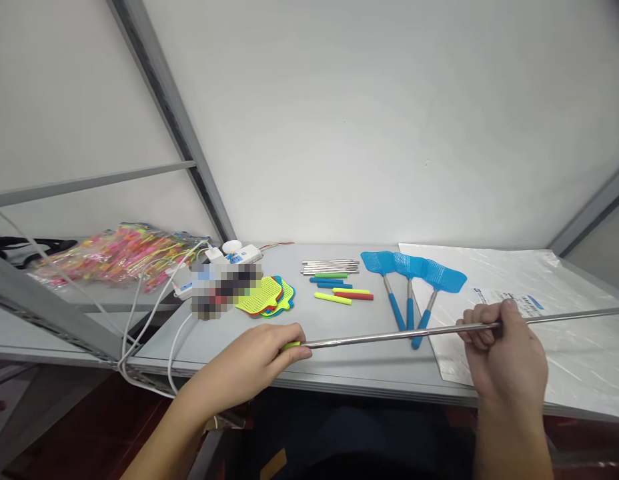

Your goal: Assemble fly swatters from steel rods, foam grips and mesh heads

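A long, extended metal telescopic rod (384, 337) runs across the view, above the front of the shelf. My left hand (267, 353) is closed round its left end, where a bit of yellow-green handle (291, 345) shows between the fingers; most of it is hidden. Further along, my right hand (507, 353) grips the rod, which continues past it out of view. Behind the rod lie three blue fly swatters (409, 265), fanned out. Several loose coloured handles (333, 301) and several short metal rods (329, 268) lie left of them, beside stacked swatter heads (262, 297).
A white plastic mailer bag (489, 273) covers the right of the grey shelf (314, 323). Power strips (244, 256) with white cables (134, 313) stand at the left. Beyond the metal frame post (164, 113) lie colourful bagged goods (124, 257). A white wall is behind.
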A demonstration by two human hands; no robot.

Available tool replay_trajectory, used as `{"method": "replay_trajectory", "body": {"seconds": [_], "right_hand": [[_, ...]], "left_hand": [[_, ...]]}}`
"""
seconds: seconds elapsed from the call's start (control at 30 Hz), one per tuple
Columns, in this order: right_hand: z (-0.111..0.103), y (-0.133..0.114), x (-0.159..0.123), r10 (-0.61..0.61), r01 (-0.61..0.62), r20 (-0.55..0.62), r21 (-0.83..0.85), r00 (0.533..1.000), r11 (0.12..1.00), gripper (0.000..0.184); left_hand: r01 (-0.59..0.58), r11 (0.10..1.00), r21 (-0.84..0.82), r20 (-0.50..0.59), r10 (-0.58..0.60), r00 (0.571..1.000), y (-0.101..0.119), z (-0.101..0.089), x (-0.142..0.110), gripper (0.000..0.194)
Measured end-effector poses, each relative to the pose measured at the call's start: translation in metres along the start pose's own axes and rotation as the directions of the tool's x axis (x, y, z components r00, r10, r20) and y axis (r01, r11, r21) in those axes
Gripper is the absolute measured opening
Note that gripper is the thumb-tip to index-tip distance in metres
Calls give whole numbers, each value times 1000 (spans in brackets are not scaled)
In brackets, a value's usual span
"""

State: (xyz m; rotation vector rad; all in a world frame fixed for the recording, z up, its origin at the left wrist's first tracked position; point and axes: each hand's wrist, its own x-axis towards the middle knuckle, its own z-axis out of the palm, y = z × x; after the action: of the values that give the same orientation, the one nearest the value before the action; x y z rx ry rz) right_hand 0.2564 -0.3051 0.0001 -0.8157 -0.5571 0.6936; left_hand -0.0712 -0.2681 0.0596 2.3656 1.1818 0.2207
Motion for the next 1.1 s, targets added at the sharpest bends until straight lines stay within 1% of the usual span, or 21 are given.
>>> {"method": "replay_trajectory", "body": {"seconds": [0.13, 0.23, 0.27, 0.33, 0.4, 0.47, 0.53, 0.6, 0.67, 0.7, 0.77, 0.8, 0.83, 0.87, 0.9, 0.93, 0.97, 1.0, 1.03, 1.07, 1.1], "right_hand": [[-8, -3, 9, -5, 19, -142, 97, 990, 995, 31], [-12, -5, 14, 38, 12, -229, 209, 973, 978, 32], [-15, -6, 16, 67, -8, -223, 256, 973, 967, 30], [-26, -10, 20, 124, -59, -159, 360, 980, 931, 24], [-43, -17, 26, 135, -83, -90, 435, 987, 896, 17], [-63, -25, 34, 116, -60, -87, 485, 989, 872, 19], [-82, -34, 41, 115, -33, -122, 531, 986, 847, 28], [-95, -41, 46, 131, -16, -168, 556, 977, 831, 34], [-102, -45, 48, 131, -11, -182, 545, 975, 838, 36], [-103, -46, 47, 125, -9, -184, 528, 975, 849, 37], [-100, -46, 45, 91, 8, -180, 485, 979, 875, 39], [-96, -46, 44, 65, 32, -192, 464, 979, 885, 41], [-91, -44, 43, 36, 63, -207, 449, 978, 891, 42], [-84, -43, 42, 6, 92, -218, 441, 976, 893, 43], [-76, -40, 41, -25, 128, -233, 440, 972, 889, 44], [-66, -37, 40, -50, 160, -251, 439, 967, 884, 44], [-54, -33, 39, -58, 174, -266, 435, 962, 883, 44], [-42, -28, 37, -88, 231, -329, 429, 940, 873, 45], [-28, -23, 34, -75, 207, -319, 404, 945, 891, 45], [-15, -17, 29, -37, 137, -260, 380, 965, 915, 44], [-1, -11, 24, -10, 80, -189, 365, 982, 928, 40]], "left_hand": [[44, 999, -20, -60, -45, 997, -17, -12, -5, 30], [98, 995, -27, -93, -100, 991, -32, -21, -10, 31], [110, 993, -29, -103, -113, 988, -37, -23, -11, 32], [124, 991, -41, -145, -128, 981, -49, -29, -15, 33], [124, 990, -66, -236, -136, 962, -62, -37, -20, 33], [137, 985, -106, -357, -166, 919, -77, -47, -27, 33], [173, 972, -157, -459, -227, 859, -91, -58, -36, 32], [195, 956, -217, -513, -282, 811, -102, -67, -43, 29], [141, 943, -301, -560, -294, 774, -107, -69, -42, 26], [77, 930, -359, -600, -294, 744, -108, -68, -38, 27], [-113, 857, -503, -693, -321, 646, -103, -62, -21, 28], [-225, 790, -570, -742, -377, 554, -99, -59, -10, 28], [-309, 702, -642, -733, -446, 513, -93, -54, 2, 28], [-370, 634, -679, -727, -509, 461, -87, -51, 15, 28], [-412, 567, -713, -701, -564, 437, -80, -47, 27, 26], [-455, 501, -736, -673, -607, 422, -73, -44, 39, 25], [-501, 458, -734, -666, -631, 399, -65, -41, 50, 23], [-543, 429, -722, -667, -640, 382, -56, -38, 61, 21], [-581, 412, -702, -677, -640, 364, -46, -34, 70, 21], [-615, 402, -679, -690, -636, 346, -36, -30, 79, 20], [-635, 387, -669, -694, -630, 347, -24, -24, 87, 20]]}}
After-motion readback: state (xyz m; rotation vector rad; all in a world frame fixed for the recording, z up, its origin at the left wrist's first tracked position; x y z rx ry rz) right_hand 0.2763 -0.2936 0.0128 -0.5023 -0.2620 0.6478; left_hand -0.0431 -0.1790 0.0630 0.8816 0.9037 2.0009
